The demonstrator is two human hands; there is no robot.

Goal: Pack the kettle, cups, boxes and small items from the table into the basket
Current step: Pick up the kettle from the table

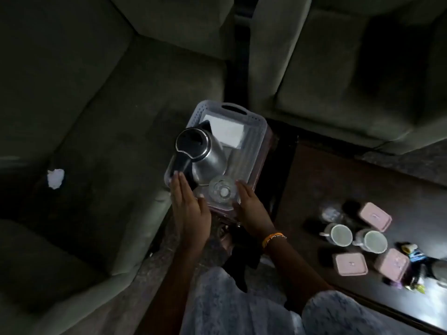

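1. Already the kettle (202,153) sits in the basket (256,122), tipped toward the left wall with its black handle nearest the person, probably so the bulky body leaves room on the right.
2. A clear glass (222,191) stands upright in the basket's near corner, just beside the kettle's base; a white sheet of paper (227,130) lies at the far end.
3. Both hands flank the near end of the basket. The left hand (188,206) has its fingers straight and together, fingertips at the kettle's handle, holding nothing. The right hand (251,211) lies flat-fingered just beside the glass, also holding nothing; whether it touches the rim cannot be told.
4. That placing suggests the person is steadying or nudging the basket, which rests by the sofa (108,141).
5. Still waiting on the dark table (326,184) are two cups (338,234), three pink boxes (375,215) and small items (414,256) near its right edge, well apart from the basket, so most of the packing looks undone.
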